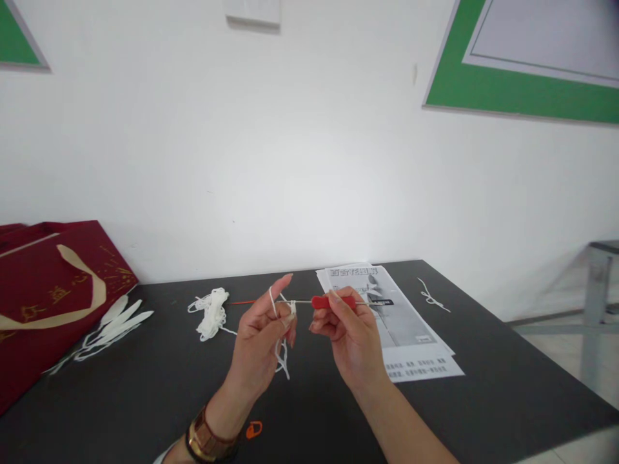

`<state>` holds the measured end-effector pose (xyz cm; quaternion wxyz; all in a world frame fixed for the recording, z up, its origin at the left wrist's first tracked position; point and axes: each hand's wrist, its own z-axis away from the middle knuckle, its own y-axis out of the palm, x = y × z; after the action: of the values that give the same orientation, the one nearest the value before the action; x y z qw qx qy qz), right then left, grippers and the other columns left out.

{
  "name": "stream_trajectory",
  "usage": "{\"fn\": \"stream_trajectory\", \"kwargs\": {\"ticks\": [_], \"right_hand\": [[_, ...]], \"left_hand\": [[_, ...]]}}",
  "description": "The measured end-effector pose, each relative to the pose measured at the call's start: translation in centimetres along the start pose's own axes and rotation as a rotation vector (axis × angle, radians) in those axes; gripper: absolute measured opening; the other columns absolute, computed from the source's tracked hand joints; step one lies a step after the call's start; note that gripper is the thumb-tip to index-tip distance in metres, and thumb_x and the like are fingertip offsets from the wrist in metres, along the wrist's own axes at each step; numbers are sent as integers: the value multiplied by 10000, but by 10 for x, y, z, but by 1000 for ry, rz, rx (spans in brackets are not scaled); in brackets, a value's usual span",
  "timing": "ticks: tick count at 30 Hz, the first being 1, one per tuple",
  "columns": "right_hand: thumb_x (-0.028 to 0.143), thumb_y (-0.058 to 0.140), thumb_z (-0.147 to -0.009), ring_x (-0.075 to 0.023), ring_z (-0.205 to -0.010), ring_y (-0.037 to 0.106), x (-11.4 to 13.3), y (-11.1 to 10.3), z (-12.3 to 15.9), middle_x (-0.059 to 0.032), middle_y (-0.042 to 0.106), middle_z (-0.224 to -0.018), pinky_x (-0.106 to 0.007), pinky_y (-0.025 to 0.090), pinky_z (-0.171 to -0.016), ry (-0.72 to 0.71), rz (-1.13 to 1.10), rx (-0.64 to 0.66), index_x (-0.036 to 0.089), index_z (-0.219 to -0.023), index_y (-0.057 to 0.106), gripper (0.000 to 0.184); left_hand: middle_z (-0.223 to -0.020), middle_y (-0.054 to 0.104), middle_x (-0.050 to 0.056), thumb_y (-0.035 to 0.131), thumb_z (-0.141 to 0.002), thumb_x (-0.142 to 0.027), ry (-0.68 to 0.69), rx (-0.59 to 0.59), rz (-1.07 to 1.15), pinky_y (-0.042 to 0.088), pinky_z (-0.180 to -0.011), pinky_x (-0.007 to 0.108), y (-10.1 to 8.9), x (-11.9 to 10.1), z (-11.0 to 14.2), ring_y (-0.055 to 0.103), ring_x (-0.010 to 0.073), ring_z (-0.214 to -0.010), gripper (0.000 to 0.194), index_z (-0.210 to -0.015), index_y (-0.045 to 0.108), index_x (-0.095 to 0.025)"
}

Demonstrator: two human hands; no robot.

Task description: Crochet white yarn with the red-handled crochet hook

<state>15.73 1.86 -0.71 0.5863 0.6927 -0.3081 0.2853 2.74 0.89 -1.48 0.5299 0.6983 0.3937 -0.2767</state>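
Near edge: orange clip [254, 430] on the dark table [309, 412], just right of the left wrist's brown-and-gold watch [207, 438]. Past it, both hands up, mid-table. Left hand [261, 332]: index raised with white yarn [293, 308] looped round it, thumb and other fingers pinched on a small worked bit; tail dangling below. Right hand [352, 328]: fingers closed round the red-handled hook [320, 301], its metal shaft pointing left into the yarn. Right hand and forearm block part of the printed sheets [411, 332] behind. To the left, a loose heap of yarn [211, 314], a strand running to the left hand; farther left, white leaf-shaped pieces [113, 325], stems trailing to a dark red bag [53, 290] crowding that side. Far right, a short knotted strand [432, 299]. Beyond, white wall [309, 161]; green-bordered board [507, 87] high at right.
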Motion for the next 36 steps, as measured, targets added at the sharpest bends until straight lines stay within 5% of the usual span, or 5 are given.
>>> {"fn": "stream_trajectory", "kwargs": {"ticks": [3, 6, 11, 22, 36], "right_hand": [[274, 617, -862, -114, -479, 655, -2, -1, 2, 4, 705, -621, -209, 557, -498, -60, 115, -11, 185, -754, 567, 149], [188, 574, -881, -141, -579, 690, -8, -6, 9, -18, 714, -712, -243, 580, -552, -376, 471, -14, 205, -848, 634, 71], [-9, 568, -786, -240, -976, 674, -18, -21, 16, -154, 681, -1108, -333, 581, -772, -1012, 949, 394, 206, -1229, 594, 493], [242, 660, -838, -162, -642, 705, -14, -7, 6, -33, 734, -774, -282, 602, -574, -273, 179, 120, 206, -879, 708, 72], [267, 681, -828, -128, -604, 692, 3, -14, 0, -12, 734, -734, -240, 584, -590, -233, 130, 219, 199, -851, 708, 76]], "left_hand": [[-579, 486, -53, 648, -776, -143, 40, 11, -76, 369, -514, 201, -3, 5, 0, 473, 79, -527, 448, -1206, 636, -269], [-589, 488, -57, 643, -770, -93, 7, -99, -45, 385, -532, 181, 0, 4, 1, 466, 68, -537, 511, -1254, 597, -249], [-575, 485, -49, 586, -737, -33, -214, -176, 384, 423, -537, 181, 6, -9, -1, 443, 65, -514, 548, -1274, 565, -135], [-443, 444, -17, 448, -747, -33, -284, 121, 603, 334, -439, 214, -8, -21, -7, 317, 97, -446, 505, -1235, 571, 7], [-396, 285, -67, 470, -671, -48, -328, 192, 626, 275, -397, 198, -15, -30, -8, 206, 96, -435, 555, -1204, 579, 59]]}}
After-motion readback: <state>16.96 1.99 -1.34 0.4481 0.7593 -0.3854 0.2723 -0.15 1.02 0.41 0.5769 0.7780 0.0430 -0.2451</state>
